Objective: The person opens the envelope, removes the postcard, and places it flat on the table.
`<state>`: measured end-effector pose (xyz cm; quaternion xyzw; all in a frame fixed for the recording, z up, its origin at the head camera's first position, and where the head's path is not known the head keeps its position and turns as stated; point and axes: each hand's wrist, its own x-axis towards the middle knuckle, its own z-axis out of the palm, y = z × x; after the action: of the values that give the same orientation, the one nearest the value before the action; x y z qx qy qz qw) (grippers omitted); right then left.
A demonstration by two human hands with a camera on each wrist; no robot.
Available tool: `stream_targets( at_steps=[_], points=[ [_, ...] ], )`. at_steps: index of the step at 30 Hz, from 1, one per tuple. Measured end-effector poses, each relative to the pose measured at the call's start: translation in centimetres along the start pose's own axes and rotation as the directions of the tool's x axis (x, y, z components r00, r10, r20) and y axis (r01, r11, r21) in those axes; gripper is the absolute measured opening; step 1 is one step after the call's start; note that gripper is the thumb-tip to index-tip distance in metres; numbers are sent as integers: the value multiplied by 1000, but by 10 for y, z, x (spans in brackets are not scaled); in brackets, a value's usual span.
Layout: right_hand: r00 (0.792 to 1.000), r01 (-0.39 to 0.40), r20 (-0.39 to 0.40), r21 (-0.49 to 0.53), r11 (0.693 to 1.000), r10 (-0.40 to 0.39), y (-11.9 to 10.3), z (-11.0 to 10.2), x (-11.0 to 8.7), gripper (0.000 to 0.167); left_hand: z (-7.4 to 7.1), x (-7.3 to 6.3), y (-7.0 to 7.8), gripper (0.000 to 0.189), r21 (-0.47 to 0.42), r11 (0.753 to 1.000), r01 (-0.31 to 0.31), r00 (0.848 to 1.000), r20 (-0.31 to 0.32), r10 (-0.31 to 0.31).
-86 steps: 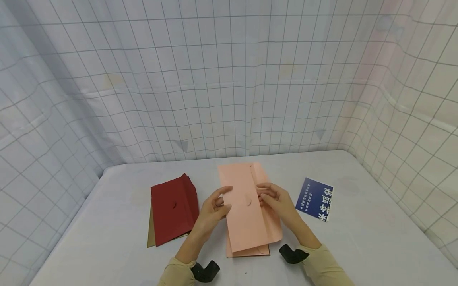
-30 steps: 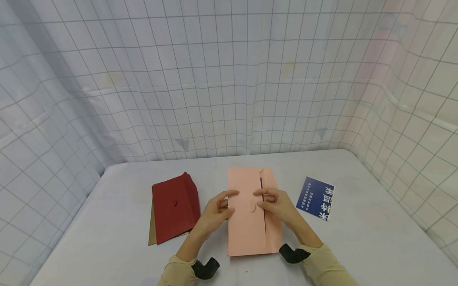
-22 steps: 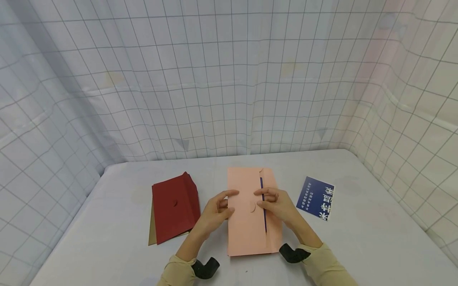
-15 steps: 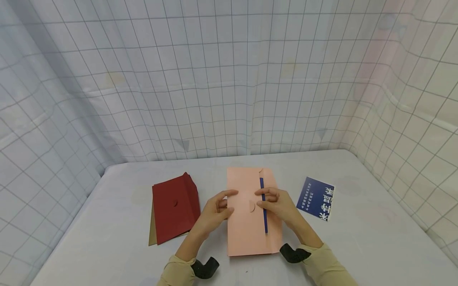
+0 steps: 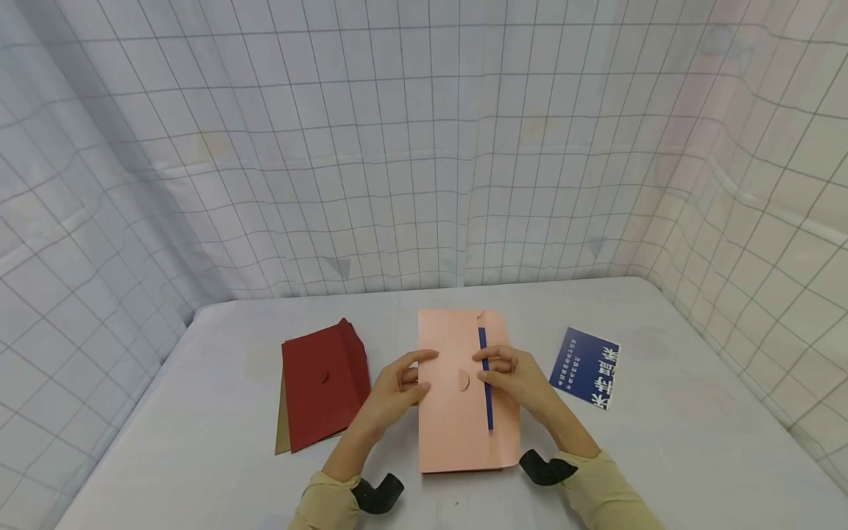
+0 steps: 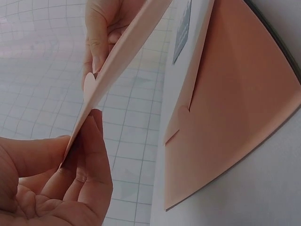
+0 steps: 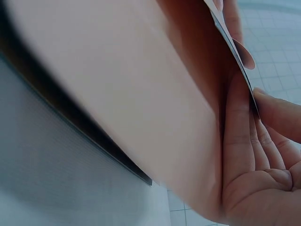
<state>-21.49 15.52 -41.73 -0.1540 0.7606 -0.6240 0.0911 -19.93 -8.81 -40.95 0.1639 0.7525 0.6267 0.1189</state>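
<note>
Nearest the nine o'clock side of the white surface (image 5: 199, 412), a red envelope (image 5: 321, 405) lies flap toward three o'clock, an olive sheet (image 5: 283, 434) peeking from under it. Next comes the left hand (image 5: 391, 390), its grip pinching the nine o'clock edge of a pink envelope (image 5: 450, 419), thumb on the front, other fingers behind. The pink envelope is held at the middle, raised above a second pink envelope (image 6: 225, 94), which lies below; its opening faces three o'clock, and a narrow strip of blue card (image 5: 489, 409) shows there. The right hand (image 5: 523, 379) works at that opening: its grip grasps the blue card at its edge, some fingers inside the flap. I cannot tell whether the envelope's front panel is pinched along with it. Farther out at three o'clock, a blue printed card (image 5: 576, 368) lies well apart.

For good handling, the left grip should probably stay light but steady, so the envelope neither twists nor creases. The right thumb and fingers would do best holding only the blue card, near mid-edge, keeping it parallel to the opening and moving it straight, clear of the flap's fold.
</note>
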Motion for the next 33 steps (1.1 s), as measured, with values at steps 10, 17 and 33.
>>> stream_targets(
  at_steps=[10, 17, 33],
  points=[
    [1000, 18, -3, 27, 999, -17, 1, 0, 1, 37, -1, 0, 1, 46, 4, 1000, 14, 1000, 0, -14],
    [999, 1, -46, -61, 998, -4, 0, -2, 1, 31, -6, -1, 2, 46, 11, 1000, 24, 999, -39, -23],
    [999, -17, -41, -67, 998, 15, -4, -3, -1, 31, -8, 0, -1, 48, -4, 1000, -13, 1000, -13, 13]
  ],
)
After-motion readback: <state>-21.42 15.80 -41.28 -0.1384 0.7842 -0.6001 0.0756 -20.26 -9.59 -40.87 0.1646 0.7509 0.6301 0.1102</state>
